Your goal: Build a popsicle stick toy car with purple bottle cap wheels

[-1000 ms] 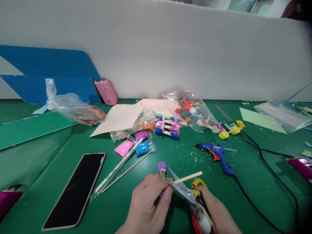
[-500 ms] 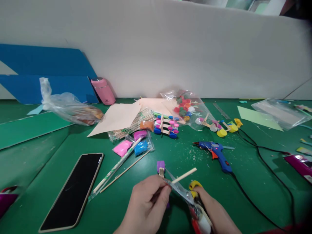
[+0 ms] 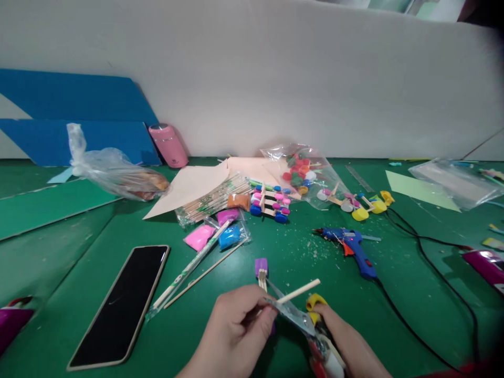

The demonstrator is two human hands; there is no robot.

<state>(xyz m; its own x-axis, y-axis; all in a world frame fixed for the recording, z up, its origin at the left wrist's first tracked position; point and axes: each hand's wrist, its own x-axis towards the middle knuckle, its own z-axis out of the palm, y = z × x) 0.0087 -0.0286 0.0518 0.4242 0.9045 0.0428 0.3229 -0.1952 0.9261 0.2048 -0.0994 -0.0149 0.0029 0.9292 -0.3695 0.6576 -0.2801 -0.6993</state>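
Observation:
My left hand [image 3: 240, 328] is closed, thumb and fingers pinching a pale wooden stick [image 3: 301, 290] whose free end points up and right. My right hand [image 3: 346, 336] grips scissors [image 3: 299, 316] by their yellow and dark handles. The blades lie across the stick close to my left fingertips. Just beyond my left hand is a small piece of wooden sticks with a purple block [image 3: 261, 267] at its end, partly hidden by the hand. The lower scissors, with some red and white, are blurred.
A blue glue gun [image 3: 348, 244] lies at right, its black cord running toward me. A phone [image 3: 120, 307] is at left. Packets of coloured clay [image 3: 229, 237], a thin skewer [image 3: 205, 275], small wheeled models [image 3: 270, 203] and a bag of bottle caps [image 3: 301, 168] lie farther back.
The view has shifted slightly. The stick's free end sits a little lower and farther right. Both hands keep their holds, and the stick remains in one piece as far as I see.

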